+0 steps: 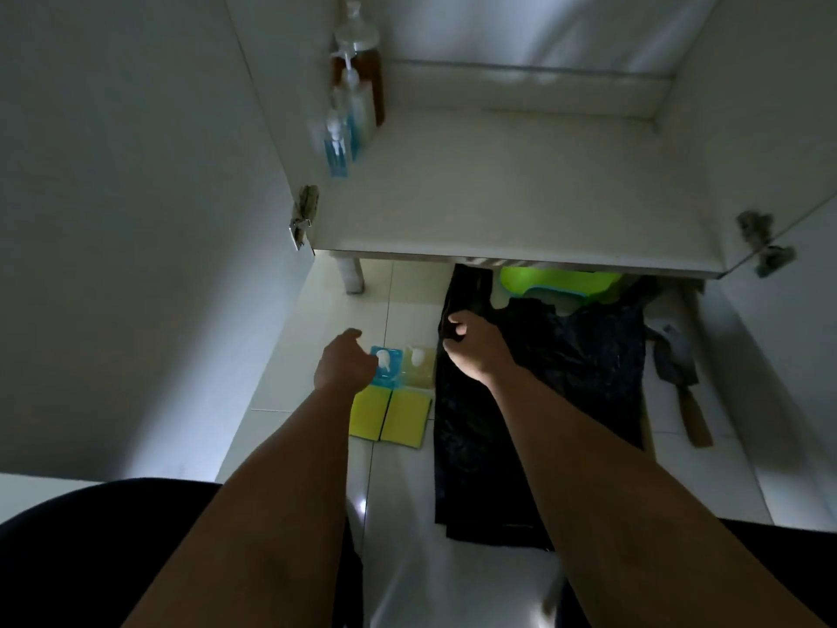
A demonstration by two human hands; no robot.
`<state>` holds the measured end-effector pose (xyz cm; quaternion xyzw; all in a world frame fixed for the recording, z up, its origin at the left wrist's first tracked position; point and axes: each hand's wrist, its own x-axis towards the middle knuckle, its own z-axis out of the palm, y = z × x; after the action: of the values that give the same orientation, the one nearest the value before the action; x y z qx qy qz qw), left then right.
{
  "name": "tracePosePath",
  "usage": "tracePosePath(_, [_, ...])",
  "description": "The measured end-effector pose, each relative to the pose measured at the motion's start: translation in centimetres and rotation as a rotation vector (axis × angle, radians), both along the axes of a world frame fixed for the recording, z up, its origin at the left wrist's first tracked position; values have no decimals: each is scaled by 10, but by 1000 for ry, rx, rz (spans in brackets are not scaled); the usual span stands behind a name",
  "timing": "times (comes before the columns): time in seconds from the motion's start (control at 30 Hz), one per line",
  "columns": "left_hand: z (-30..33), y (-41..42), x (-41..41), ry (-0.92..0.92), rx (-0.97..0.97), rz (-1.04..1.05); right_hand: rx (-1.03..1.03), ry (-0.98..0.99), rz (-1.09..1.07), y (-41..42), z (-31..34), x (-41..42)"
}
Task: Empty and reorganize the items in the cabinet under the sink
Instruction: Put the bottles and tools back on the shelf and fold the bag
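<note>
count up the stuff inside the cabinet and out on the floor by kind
Pump bottles in cabinet: 3
Pump bottles on floor: 2
Yellow sponges: 2
Black bags: 1
Green tubs: 1
Knives: 1
Total: 10

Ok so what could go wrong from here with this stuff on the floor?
1. The left hand hovers by the blue pump bottle; a careless grab may tip it or the yellowish bottle beside it.
2. The right hand is at the edge of the black bag; pulling it could drag the green item it partly covers.
3. The bottles in the cabinet stand tightly lined up, so putting things back may topple them.
</note>
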<state>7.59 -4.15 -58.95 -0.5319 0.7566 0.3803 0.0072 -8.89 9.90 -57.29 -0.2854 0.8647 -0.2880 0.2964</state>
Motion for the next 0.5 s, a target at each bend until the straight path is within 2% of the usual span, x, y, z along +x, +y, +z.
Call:
tracePosePath(0.17, [-45,-1,0,-77,-35,-212,124,-52,83,-3,-38,1])
tracePosePath(0.27, [-80,-16,-3,-135,-57,-346,198,-27,208,-21,-71,-2])
tracePosePath(0.37, [-105,-31,-7,-203,-88,-451,254,85,323,-35,-98,-2])
tracePosePath(0.5, [-124,-39,-14,-197,-147,-528,310,283,423,-46,-128,1])
